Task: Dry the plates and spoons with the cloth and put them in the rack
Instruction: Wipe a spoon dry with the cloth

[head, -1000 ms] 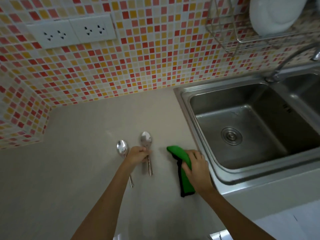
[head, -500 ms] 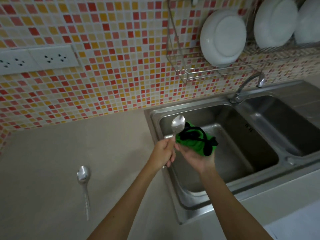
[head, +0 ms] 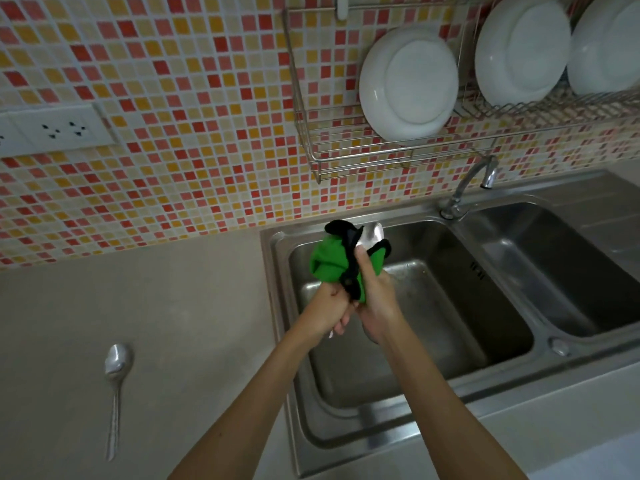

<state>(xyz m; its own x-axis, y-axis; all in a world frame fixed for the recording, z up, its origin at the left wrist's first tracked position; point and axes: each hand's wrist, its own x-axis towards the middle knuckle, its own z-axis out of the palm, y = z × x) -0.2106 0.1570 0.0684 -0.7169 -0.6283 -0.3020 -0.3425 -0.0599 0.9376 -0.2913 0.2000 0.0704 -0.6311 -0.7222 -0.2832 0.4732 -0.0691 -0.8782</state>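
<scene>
Beige worktop (head: 173, 323) lies nearest you, with one spoon (head: 116, 375) flat on it at your left, its bowl pointing toward the wall, apart from the sink (head: 346, 441). Over the sink's left basin, your left hand (head: 327, 311) curls its fingers round the handle of a second spoon (head: 372, 233). Your right hand (head: 375, 296) pinches the green cloth (head: 327, 261) round that spoon, thumb pressed on top; only the bowl's tip shows above the cloth. Beyond stands the tap (head: 467, 181), and on the tiled wall the rack (head: 381, 157) holds three white plates (head: 408, 84) on edge.
</scene>
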